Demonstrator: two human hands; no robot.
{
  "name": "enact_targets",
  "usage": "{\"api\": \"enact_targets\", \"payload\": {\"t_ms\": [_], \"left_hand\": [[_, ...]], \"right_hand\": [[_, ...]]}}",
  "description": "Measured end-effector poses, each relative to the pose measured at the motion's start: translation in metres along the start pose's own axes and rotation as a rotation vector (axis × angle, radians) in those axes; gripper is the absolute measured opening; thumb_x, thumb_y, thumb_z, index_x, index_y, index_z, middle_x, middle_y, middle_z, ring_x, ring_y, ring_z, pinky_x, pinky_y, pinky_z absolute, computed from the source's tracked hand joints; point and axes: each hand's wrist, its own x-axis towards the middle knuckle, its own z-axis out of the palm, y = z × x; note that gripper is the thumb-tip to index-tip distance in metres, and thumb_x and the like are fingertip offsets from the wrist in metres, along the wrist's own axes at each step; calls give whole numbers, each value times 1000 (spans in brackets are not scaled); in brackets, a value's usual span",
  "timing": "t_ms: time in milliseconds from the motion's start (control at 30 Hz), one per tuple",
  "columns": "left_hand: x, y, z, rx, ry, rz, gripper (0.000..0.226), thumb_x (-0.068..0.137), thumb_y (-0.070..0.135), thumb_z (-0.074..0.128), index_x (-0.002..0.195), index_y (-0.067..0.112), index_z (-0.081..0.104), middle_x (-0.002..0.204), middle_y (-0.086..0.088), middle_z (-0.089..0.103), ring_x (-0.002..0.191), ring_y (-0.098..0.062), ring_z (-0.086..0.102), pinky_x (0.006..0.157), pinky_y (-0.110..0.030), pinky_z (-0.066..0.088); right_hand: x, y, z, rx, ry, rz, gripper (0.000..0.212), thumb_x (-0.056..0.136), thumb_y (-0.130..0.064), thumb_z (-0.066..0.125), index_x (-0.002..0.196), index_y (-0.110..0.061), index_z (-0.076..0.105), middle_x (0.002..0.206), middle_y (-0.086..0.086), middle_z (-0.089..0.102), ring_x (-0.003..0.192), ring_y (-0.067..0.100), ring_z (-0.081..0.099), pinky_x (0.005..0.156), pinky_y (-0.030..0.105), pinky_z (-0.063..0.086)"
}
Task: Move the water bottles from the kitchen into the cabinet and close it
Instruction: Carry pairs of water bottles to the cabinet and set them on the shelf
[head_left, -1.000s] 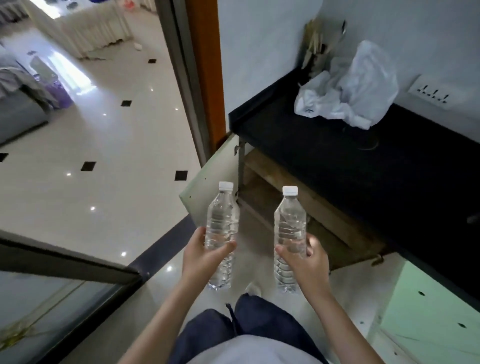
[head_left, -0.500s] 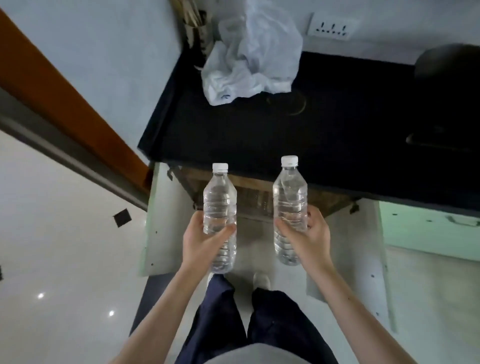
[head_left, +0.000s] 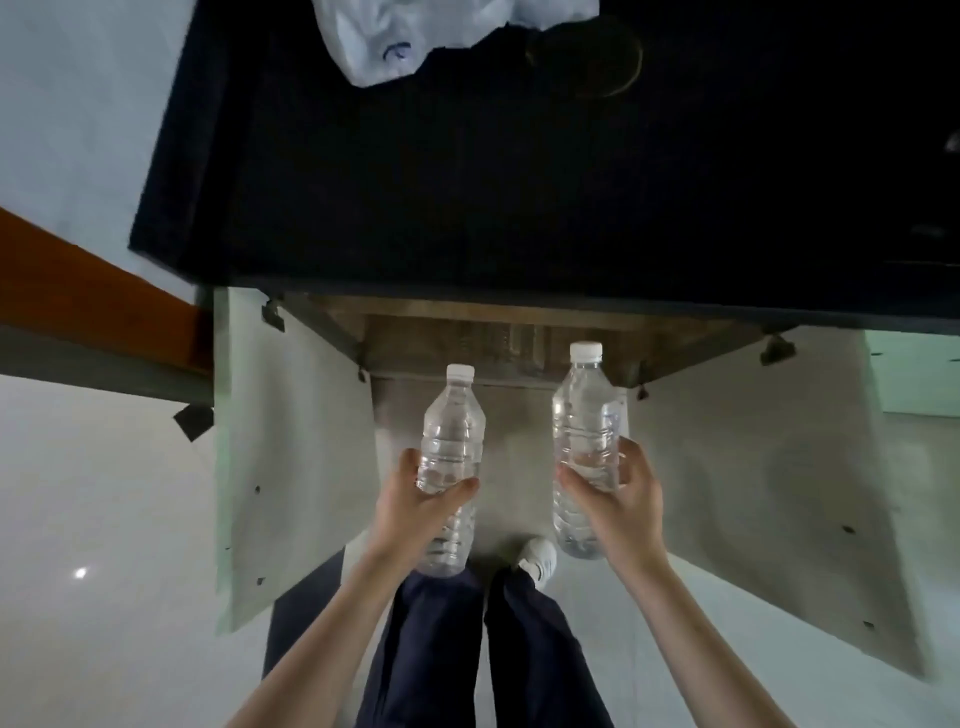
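I hold two clear water bottles with white caps upright in front of me. My left hand (head_left: 415, 506) grips the left bottle (head_left: 451, 431) round its middle. My right hand (head_left: 621, 499) grips the right bottle (head_left: 587, 410) the same way. Straight ahead, under the black countertop (head_left: 467, 182), the cabinet (head_left: 498, 340) stands open with a wooden shelf showing inside. Its left door (head_left: 296, 441) and right door (head_left: 753, 493) are swung out toward me on either side of the bottles.
A crumpled white plastic bag (head_left: 395, 36) lies at the back of the countertop. An orange door frame (head_left: 98, 296) runs along the left. My legs in dark trousers (head_left: 483, 649) and a white shoe (head_left: 537, 558) stand between the open doors. A green cabinet front (head_left: 919, 374) is at the right.
The view has turned and tilted down to face the open cabinet square on. Both hands stay on their bottles, now between the two open doors.
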Motion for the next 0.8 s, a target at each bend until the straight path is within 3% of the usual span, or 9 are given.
{"api": "enact_targets", "payload": {"t_ms": [100,233,333,400,533,600,700,733,800], "left_hand": [[48,-41,33,13,14,-63,36,68,36,83,88,22,57,75,5,68,67,-7,66,55,-20,41],[132,-98,79,-5,24,-59,34,67,32,83,87,20,58,75,4,69,59,-4,66,49,-13,43],[205,-142,111,5,34,-25,36,66,36,83,89,23,60,77,4,71,60,-4,67,52,-19,50],[255,-165,130,-32,59,-1,36,67,34,85,89,22,60,78,3,71,65,-9,69,59,-25,55],[346,-194,159,-111,97,46,31,67,31,87,84,22,63,70,6,71,54,1,65,47,-11,45],[387,-203,170,-159,116,109,26,67,31,86,82,22,66,68,7,72,55,0,66,50,-16,49],[444,-210,181,-195,127,234,23,68,29,86,81,21,69,66,11,73,58,-2,68,55,-20,51],[460,-208,183,-227,116,266,22,69,27,86,81,20,69,67,8,74,60,-6,70,58,-24,54],[488,-203,187,-273,93,334,18,72,24,84,81,19,70,66,4,74,60,-10,71,56,-26,56]], "right_hand": [[37,54,24,-51,-8,-5,43,69,-29,87,105,-28,62,86,-9,71,75,8,69,66,32,57],[99,135,65,-58,-12,20,48,70,-25,88,107,-28,59,94,-15,67,84,5,65,72,16,49],[156,204,100,-42,-9,4,50,68,-21,89,110,-23,63,98,-9,70,88,11,68,83,33,56],[197,239,125,-38,-30,-24,47,70,-22,88,110,-25,63,98,-11,70,89,8,67,83,31,55],[272,291,171,-11,-68,-115,49,74,-30,85,116,-24,61,103,-7,70,92,7,68,78,25,55],[309,308,193,-7,-78,-165,49,72,-38,85,113,-27,61,103,-7,70,92,7,68,79,25,55],[364,319,223,-17,-49,-232,72,47,-76,78,96,-26,61,87,-9,69,83,12,69,70,20,52],[381,321,230,-15,-38,-261,70,48,-77,77,93,-25,62,84,-9,69,82,13,70,69,22,54],[406,319,242,-19,-28,-337,45,66,-51,84,97,-26,63,85,-9,69,75,3,70,65,16,55]]}}
